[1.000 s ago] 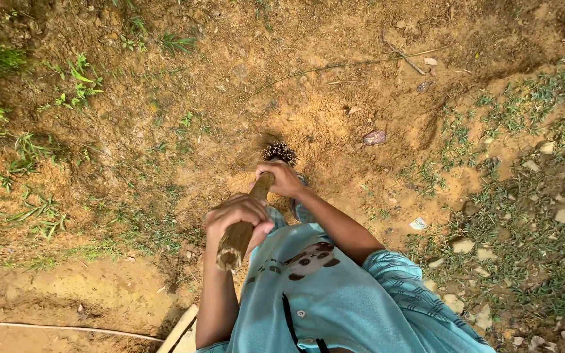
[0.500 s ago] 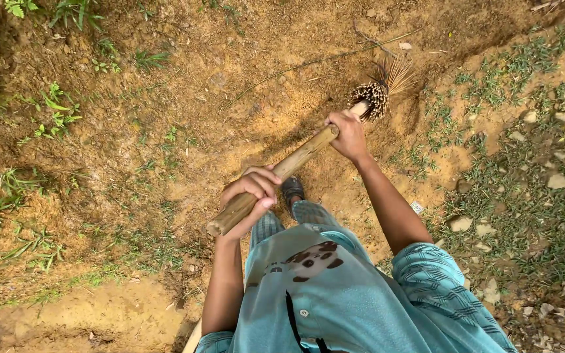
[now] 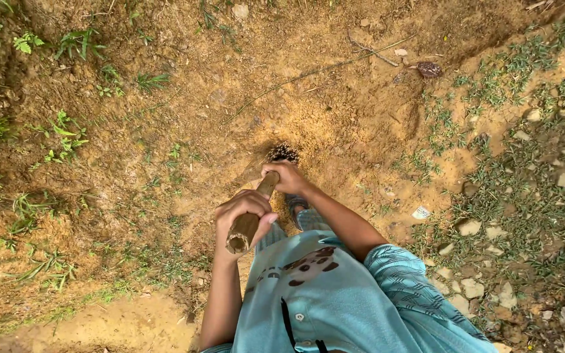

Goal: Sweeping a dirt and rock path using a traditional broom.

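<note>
Both my hands grip a wooden broom handle (image 3: 251,219) that points away from me toward bare dirt. My left hand (image 3: 242,210) wraps the near end of the stick close to my chest. My right hand (image 3: 287,176) holds it farther down, just behind the dark bristle head (image 3: 282,153), which rests on loose brown soil in front of my feet. The lower part of the handle is hidden under my right hand. My light blue shirt (image 3: 335,301) fills the bottom middle of the view.
Brown packed dirt (image 3: 308,85) spreads ahead, with thin twigs (image 3: 374,51) and a dry leaf (image 3: 429,68) at top right. Green weeds (image 3: 60,137) grow on the left. Pale stones (image 3: 472,227) and low grass lie on the right. A scrap of litter (image 3: 421,212) sits near my right arm.
The broom head swung from the upper right back toward me to the middle of the dirt. My right hand came in with it and the handle now points steeply forward.
</note>
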